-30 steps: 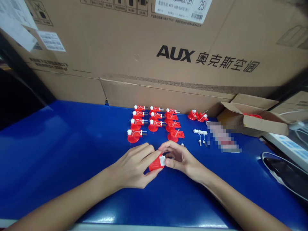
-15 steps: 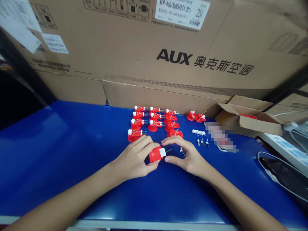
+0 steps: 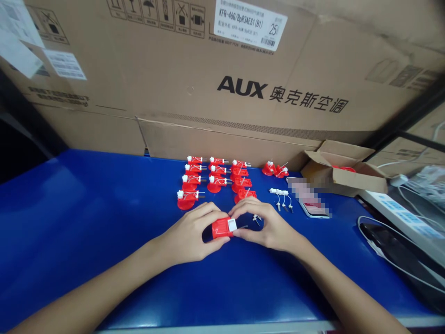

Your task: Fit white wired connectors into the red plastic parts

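Observation:
Between my two hands, above the blue tabletop, is a red plastic part (image 3: 219, 228) with a square white piece (image 3: 232, 225) and a thin metal pin at its right end. My left hand (image 3: 189, 232) grips the red body from the left, thumb below and fingers above. The thumb and forefinger of my right hand (image 3: 267, 225) close on the white-piece end. Small white-and-metal pieces (image 3: 256, 218) lie just behind my right hand. Beyond the hands stand rows of similar red parts (image 3: 218, 170), several bearing white connectors and wires.
White connectors with short wires (image 3: 279, 191) lie right of the rows, beside a phone (image 3: 308, 199). A small cardboard box (image 3: 351, 178) holds red pieces. A white power strip (image 3: 403, 215) and a black object with a white cable (image 3: 392, 246) line the right. A large carton (image 3: 174, 88) walls the back.
My right thumb and forefinger have closed onto the white-piece end of the red part. The part has turned more level. The view has shifted slightly to the right.

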The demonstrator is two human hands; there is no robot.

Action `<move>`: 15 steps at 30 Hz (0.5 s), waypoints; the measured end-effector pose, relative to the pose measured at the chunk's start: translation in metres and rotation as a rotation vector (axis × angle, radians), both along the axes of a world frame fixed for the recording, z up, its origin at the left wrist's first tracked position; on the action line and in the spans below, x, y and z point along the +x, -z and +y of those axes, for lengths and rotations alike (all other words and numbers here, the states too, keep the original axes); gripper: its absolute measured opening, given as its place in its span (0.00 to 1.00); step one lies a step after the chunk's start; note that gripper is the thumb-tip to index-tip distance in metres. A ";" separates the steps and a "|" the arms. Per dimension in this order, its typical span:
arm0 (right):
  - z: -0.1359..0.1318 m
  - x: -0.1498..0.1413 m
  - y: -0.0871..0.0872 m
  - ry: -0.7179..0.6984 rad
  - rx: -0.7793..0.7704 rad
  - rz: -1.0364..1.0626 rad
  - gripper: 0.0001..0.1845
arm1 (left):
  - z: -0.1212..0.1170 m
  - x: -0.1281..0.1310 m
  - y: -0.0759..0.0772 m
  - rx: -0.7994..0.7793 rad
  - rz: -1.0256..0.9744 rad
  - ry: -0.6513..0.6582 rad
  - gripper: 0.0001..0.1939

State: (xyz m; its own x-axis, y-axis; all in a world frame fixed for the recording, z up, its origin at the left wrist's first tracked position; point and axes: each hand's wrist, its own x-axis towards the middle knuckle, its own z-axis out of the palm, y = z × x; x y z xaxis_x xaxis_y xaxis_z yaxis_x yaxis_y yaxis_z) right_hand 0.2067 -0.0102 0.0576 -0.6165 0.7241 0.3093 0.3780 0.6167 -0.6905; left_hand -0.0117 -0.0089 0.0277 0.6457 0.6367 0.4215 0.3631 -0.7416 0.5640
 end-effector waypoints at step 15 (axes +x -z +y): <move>0.026 0.060 -0.020 0.270 -0.307 -0.206 0.09 | 0.006 -0.001 0.001 -0.092 -0.009 -0.010 0.14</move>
State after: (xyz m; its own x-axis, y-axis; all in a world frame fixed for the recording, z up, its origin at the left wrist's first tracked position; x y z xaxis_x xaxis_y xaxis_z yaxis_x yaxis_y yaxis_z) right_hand 0.2662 0.0163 0.0781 -0.4188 0.9064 -0.0545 0.6461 0.2553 -0.7193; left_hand -0.0124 -0.0033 0.0262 0.6357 0.6793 0.3668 0.3645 -0.6829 0.6331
